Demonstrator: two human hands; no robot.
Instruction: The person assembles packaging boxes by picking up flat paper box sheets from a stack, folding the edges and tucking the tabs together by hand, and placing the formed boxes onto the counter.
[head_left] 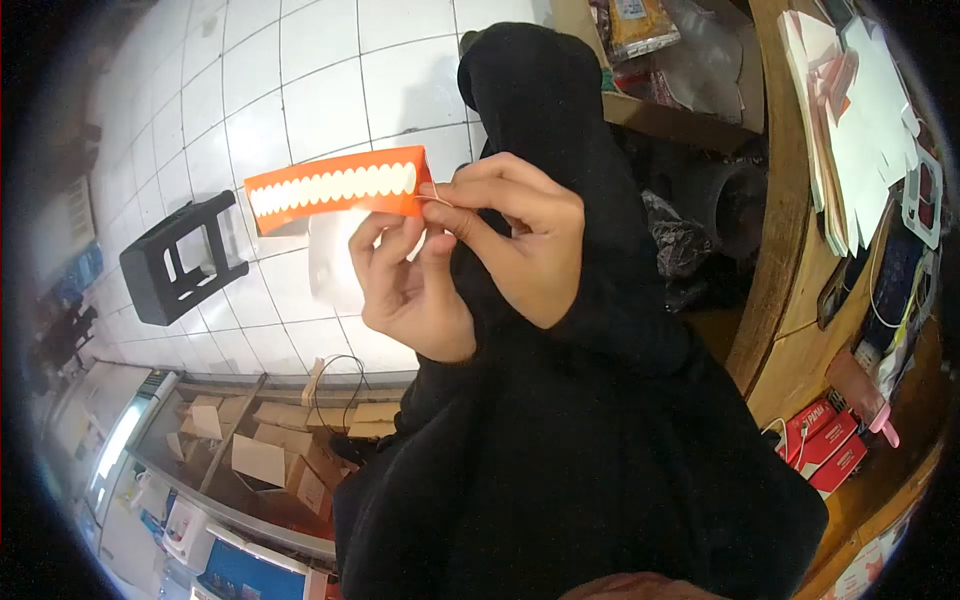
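An orange strip (pixel 300 208) with a row of white scalloped shapes, looking like paper or card, stands out to the left above the tiled floor. Its lower edge near the right end is held by the closed fingertips of my left hand (pixel 412 295). From the right, my right hand (pixel 525 230) pinches a thin pale cord (pixel 436 198) between thumb and forefinger, close against the strip's right end. How the cord meets the strip is partly hidden by the fingers.
A black plastic stool (pixel 180 262) lies on its side on the tiles. To the right, a wooden table (pixel 775 300) bears stacked cut papers (pixel 865 120) and red boxes (pixel 825 445). Cardboard boxes (pixel 275 465) stand at lower left, with another open carton (pixel 690 118) at upper right.
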